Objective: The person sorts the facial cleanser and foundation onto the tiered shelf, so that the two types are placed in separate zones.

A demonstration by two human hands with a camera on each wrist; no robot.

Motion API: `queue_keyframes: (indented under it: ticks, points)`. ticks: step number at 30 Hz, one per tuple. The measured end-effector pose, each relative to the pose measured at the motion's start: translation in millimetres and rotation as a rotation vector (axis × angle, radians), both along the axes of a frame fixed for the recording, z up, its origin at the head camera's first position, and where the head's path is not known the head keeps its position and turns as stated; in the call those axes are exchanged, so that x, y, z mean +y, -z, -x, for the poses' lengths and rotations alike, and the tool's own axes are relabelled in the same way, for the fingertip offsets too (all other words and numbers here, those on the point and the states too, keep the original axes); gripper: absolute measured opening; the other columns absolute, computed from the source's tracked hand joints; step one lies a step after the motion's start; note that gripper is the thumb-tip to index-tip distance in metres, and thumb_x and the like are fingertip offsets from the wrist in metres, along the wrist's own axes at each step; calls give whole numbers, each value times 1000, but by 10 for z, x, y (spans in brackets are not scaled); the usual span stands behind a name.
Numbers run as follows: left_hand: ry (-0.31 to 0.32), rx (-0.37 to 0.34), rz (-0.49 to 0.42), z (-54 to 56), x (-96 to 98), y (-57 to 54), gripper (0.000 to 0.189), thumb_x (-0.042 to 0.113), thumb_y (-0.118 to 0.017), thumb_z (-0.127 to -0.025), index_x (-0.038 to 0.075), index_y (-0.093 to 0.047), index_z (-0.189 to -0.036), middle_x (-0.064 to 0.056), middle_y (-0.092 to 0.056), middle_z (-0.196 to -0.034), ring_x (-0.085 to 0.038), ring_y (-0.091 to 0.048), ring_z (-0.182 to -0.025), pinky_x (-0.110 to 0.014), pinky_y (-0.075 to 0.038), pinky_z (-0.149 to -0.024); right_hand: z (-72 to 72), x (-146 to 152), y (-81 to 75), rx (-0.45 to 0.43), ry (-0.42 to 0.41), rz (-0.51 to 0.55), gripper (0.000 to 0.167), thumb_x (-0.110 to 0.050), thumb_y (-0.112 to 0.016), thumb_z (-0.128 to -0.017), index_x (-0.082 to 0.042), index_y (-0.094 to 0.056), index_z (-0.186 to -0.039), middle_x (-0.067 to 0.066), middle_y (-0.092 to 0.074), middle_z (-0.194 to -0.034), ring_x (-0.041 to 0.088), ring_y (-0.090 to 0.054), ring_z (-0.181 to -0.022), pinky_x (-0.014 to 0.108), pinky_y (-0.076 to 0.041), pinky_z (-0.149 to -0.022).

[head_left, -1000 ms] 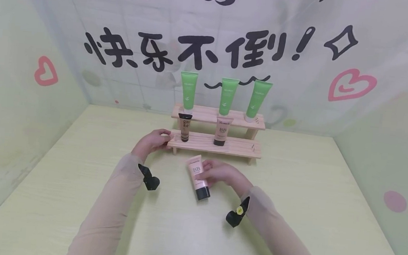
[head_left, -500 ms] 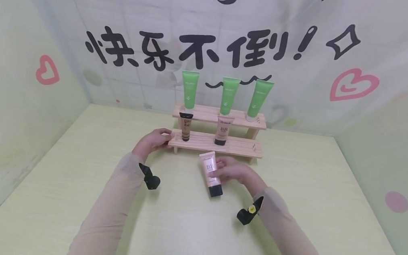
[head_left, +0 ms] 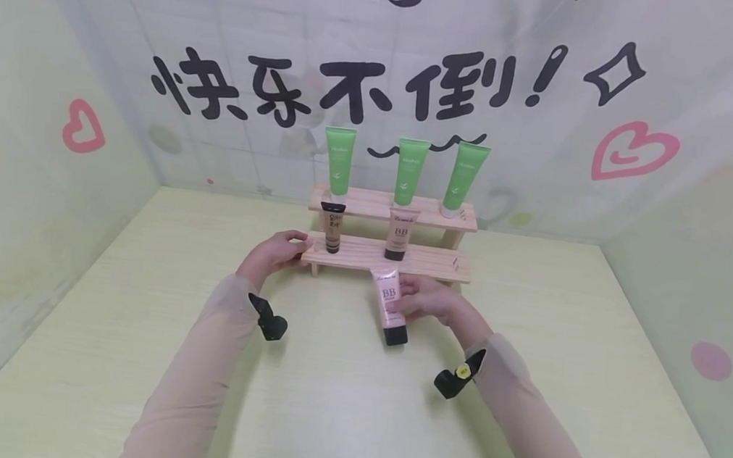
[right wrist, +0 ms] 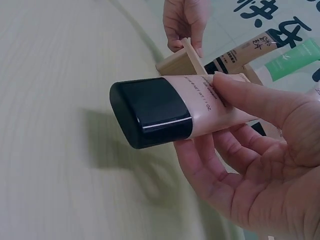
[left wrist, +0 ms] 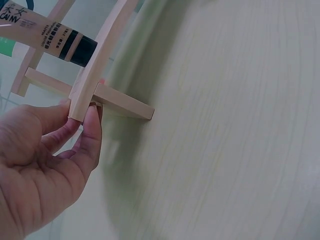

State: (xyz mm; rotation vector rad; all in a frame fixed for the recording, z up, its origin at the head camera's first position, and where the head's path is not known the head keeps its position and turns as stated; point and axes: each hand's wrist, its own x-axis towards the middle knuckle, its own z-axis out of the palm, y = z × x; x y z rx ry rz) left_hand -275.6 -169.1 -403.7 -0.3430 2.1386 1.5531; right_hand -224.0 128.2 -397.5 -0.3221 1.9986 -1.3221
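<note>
My right hand grips a pink BB cream tube between thumb and fingers, its black cap pointing down toward me. In the right wrist view that cap hangs over the table, its shadow below. My left hand pinches the left end of the lower step of a two-tier wooden rack; the left wrist view shows thumb above and fingers beneath the board. On the lower step stand a brown foundation tube at left and another pink BB tube mid-step.
Three green tubes stand along the rack's upper step, the right one leaning slightly. A pale wood-grain table lies below, bounded by printed panels at the back and both sides.
My right hand has carried the pink BB cream tube rightward and up toward the rack, and the tube stands more upright in view. My left hand keeps its hold on the rack.
</note>
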Motion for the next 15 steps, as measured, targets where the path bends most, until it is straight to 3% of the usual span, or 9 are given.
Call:
queue_keyframes:
  ticks: [11,15]
  points:
    - [11,5,15,17,-13,21,46,16,-40,-98,4,-28,-141,-11,-47,-107,-8,-50,-77,-16,-48,-70,54,255,-96,25,52,21,54,-6,-62,-81,5,-41,-128,21,-59,-116,16,-63,-89,39,-52,-82]
    - [17,6,20,19,-11,18,47,17,-40,-98,5,-27,-141,-10,-46,-108,-9,-50,-79,-15,-47,-70,75,329,-134,40,77,32,53,-3,-61,-81,7,-39,-128,24,-57,-119,15,-63,-89,39,-52,-83]
